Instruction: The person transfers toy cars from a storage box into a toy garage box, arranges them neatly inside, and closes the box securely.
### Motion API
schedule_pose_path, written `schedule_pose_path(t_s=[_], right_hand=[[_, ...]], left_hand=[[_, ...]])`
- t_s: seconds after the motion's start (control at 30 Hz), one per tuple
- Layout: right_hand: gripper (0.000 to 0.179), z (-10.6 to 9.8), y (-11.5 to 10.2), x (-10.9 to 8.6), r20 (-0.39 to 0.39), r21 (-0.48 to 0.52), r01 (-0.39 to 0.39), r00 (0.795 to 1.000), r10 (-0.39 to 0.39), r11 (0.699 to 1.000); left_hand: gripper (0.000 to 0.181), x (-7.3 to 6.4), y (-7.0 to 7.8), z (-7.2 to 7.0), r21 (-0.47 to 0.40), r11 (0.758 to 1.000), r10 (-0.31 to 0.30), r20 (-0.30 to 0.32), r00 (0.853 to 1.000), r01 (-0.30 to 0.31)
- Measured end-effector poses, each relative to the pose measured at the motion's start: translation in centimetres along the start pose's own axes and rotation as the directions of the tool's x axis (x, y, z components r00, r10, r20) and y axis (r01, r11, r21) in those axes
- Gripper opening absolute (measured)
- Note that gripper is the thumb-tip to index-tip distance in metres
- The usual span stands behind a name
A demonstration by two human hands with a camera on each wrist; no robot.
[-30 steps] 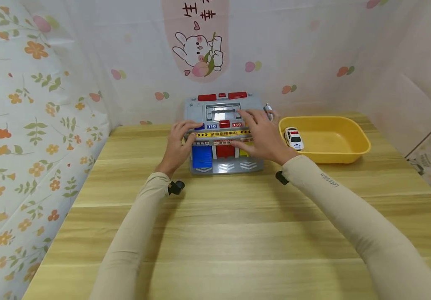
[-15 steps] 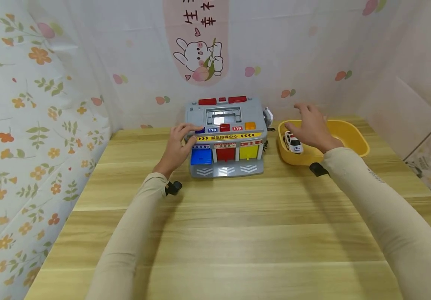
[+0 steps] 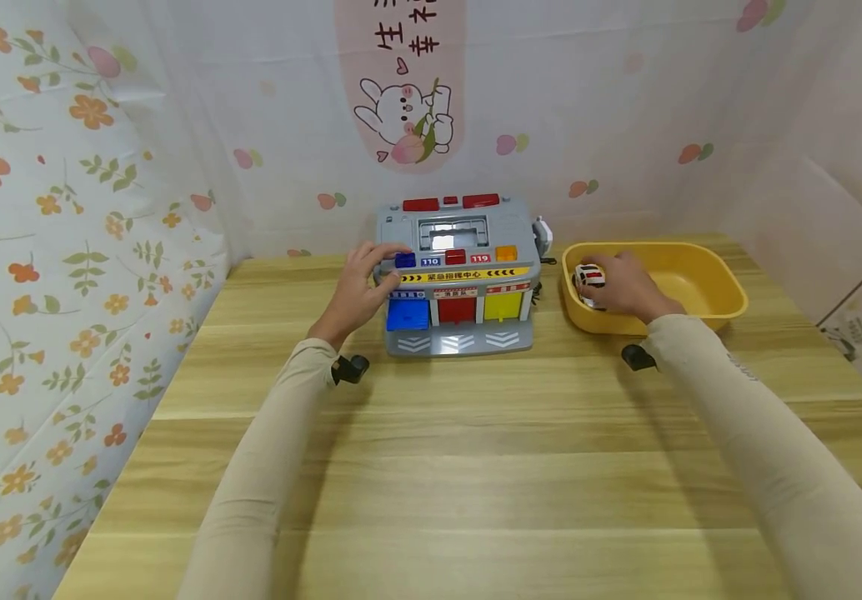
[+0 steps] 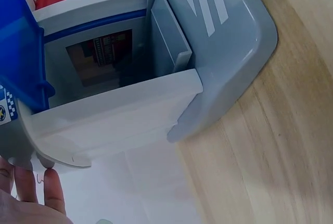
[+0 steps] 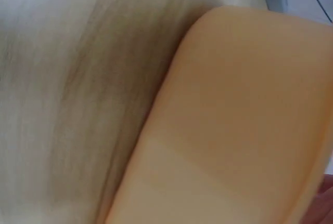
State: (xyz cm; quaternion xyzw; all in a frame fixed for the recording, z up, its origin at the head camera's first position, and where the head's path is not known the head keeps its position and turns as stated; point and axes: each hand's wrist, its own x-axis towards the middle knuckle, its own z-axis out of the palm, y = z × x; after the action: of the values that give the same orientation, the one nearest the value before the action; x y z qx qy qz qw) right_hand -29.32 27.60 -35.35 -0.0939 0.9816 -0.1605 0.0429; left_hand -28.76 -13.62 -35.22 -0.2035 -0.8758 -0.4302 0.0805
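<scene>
A grey toy rescue station [image 3: 456,333] stands at the back of the table. Its blue door [image 3: 408,314] is raised; in the left wrist view the bay [image 4: 104,60] behind it shows bare walls and a picture. My left hand [image 3: 352,293] holds the station's left roof corner, index finger by the blue button [image 3: 405,260] and thumb at the front edge. Inside the yellow basin [image 3: 701,287], my right hand [image 3: 629,287] grips a white toy police car [image 3: 588,279], partly hidden by the fingers. Only a bit of that hand [image 5: 320,200] shows beside the basin in the right wrist view.
The station's red door [image 3: 457,310] and yellow door [image 3: 503,306] are down. A white piece [image 3: 543,236] sticks out at its right side. Behind hangs a printed cloth [image 3: 266,167]; the wooden table [image 3: 461,467] stretches out in front.
My right hand has moved from the station's right side over to the basin and taken hold of the police car. The left hand stays at the roof corner; the blue door has swung up.
</scene>
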Motion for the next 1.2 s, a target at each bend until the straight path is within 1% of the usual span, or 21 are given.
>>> schedule_pose_path(t_s=[0.2, 0.3, 0.47, 0.6, 0.73, 0.87, 1.2], right_hand=[[0.051, 0.6, 0.3, 0.1, 0.015, -0.004, 0.009, 1.0, -0.009, 1.0], [0.046, 0.7, 0.6, 0.1, 0.019, -0.009, 0.024, 1.0, -0.024, 1.0], [0.037, 1.0, 1.0, 0.3, 0.048, -0.007, 0.02, 0.999, -0.02, 1.0], [0.039, 1.0, 1.1, 0.5, 0.06, -0.005, 0.008, 0.998, -0.008, 1.0], [0.039, 1.1, 1.3, 0.7, 0.056, -0.013, 0.02, 0.998, -0.019, 1.0], [0.04, 1.3, 1.4, 0.9, 0.061, -0.013, 0.007, 0.998, -0.006, 1.0], [0.04, 1.5, 1.5, 1.1, 0.018, -0.023, 0.018, 1.0, -0.018, 1.0]], left_hand=[[0.039, 0.0, 0.0, 0.0, 0.005, 1.0, 0.001, 0.002, 1.0, -0.001], [0.039, 0.0, 0.1, 0.0, 0.004, 1.0, 0.005, 0.001, 1.0, -0.005], [0.038, 0.0, 0.2, 0.1, -0.003, 1.0, 0.006, -0.001, 1.0, -0.006], [0.038, 0.1, 0.2, 0.2, -0.003, 1.0, 0.006, -0.007, 1.0, -0.006], [0.038, 0.0, 0.2, 0.3, -0.015, 1.0, -0.003, -0.014, 1.0, 0.003], [0.038, 0.0, 0.2, 0.4, -0.021, 1.0, -0.009, -0.019, 1.0, 0.009], [0.038, -0.2, 0.1, 0.4, -0.025, 1.0, -0.017, -0.022, 1.0, 0.017]])
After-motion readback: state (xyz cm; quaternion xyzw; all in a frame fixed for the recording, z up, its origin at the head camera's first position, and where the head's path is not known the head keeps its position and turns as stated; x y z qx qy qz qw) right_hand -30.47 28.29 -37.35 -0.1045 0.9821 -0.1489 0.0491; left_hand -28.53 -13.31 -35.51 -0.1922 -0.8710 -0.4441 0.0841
